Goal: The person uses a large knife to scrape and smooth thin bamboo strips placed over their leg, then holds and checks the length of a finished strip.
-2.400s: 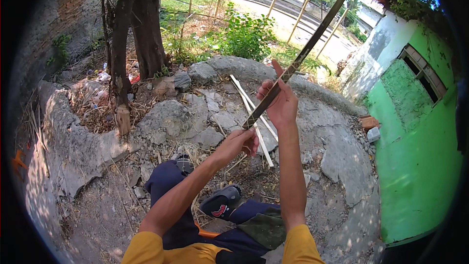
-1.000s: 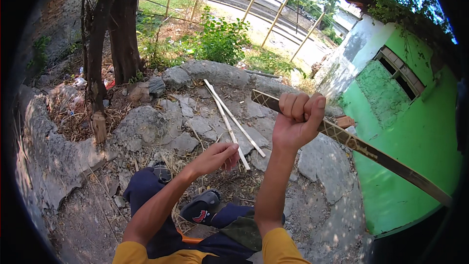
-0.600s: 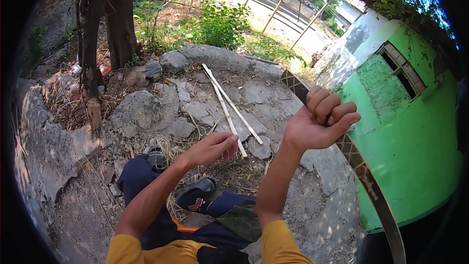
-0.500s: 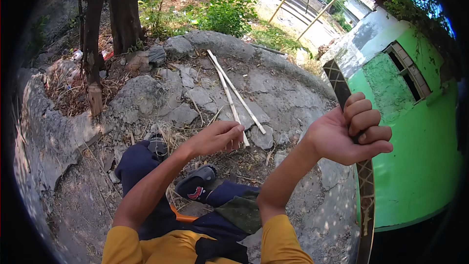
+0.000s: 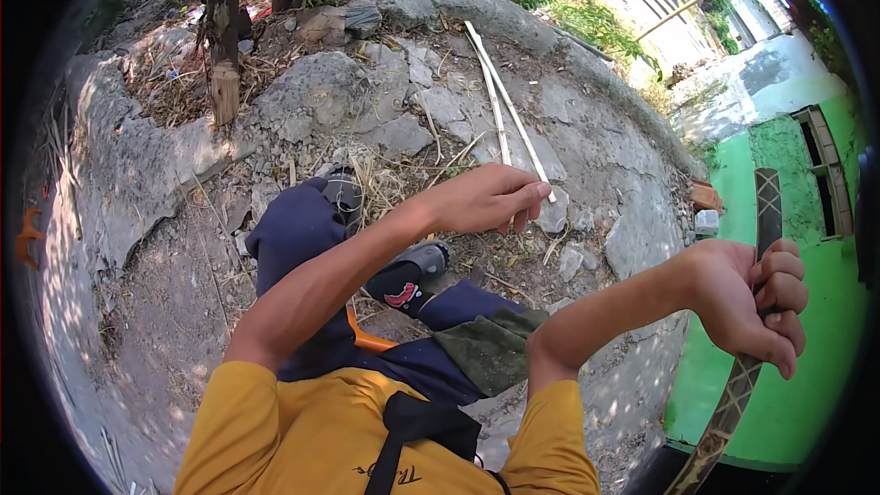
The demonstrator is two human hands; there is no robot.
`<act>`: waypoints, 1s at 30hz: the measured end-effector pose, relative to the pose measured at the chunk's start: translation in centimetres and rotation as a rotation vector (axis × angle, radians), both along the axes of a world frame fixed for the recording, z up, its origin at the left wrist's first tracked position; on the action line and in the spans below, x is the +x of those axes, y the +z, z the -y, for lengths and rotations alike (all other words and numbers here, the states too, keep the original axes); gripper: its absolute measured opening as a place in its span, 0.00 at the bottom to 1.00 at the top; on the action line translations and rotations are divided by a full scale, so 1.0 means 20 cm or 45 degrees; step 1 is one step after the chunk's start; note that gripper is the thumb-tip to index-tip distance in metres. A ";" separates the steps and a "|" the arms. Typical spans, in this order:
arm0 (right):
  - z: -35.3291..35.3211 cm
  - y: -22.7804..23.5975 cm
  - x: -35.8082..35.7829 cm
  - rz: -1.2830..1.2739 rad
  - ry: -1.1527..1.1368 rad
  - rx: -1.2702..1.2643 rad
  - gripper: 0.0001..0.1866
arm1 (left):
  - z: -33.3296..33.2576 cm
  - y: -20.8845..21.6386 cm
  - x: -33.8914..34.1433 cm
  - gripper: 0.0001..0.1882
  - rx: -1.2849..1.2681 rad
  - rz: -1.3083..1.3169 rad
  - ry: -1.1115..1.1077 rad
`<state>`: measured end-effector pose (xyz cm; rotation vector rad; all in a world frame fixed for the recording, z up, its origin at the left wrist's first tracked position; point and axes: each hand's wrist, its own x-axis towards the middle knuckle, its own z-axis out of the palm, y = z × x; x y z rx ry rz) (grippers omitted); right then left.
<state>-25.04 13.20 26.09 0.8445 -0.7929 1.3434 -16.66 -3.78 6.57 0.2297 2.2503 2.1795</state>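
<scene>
My right hand (image 5: 750,305) is out at the right with its fingers wrapped round a long, dark, flat strip (image 5: 733,401). Pale criss-cross markings run along this strip, which sticks out above and below the fist. In front of my body hangs my left hand (image 5: 495,199), bent at the wrist, its fingers curled and its thumb against the forefinger. Whether anything thin is pinched there is hidden. Beyond it, two slim pale sticks (image 5: 515,110) lie on the ground, nearly meeting at their far ends; my left hand partly covers their near ends.
Broken concrete slabs (image 5: 403,135) and rubble cover the ground, edged by a low curved concrete rim (image 5: 495,14). A tree trunk (image 5: 223,46) and dry litter stand at the far left. A green wall (image 5: 788,403) rises on the right. Something orange (image 5: 368,335) shows beneath my legs.
The view has turned, so the ground and sticks sit higher in it. My right hand has moved outward and lower with the strip, whose top now leans right. The left hand keeps its curled shape.
</scene>
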 end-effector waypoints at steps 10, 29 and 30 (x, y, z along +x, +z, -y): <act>0.09 -0.24 -0.07 0.271 0.443 0.099 0.28 | 0.01 0.01 0.03 0.27 -0.029 -0.076 0.119; 0.41 -0.89 -0.18 1.794 1.564 0.680 0.24 | 0.01 -0.19 -0.11 0.11 -0.172 -0.212 0.398; 0.40 -0.93 -0.23 1.763 1.594 0.720 0.23 | 0.01 -0.20 -0.11 0.11 -0.136 -0.133 0.305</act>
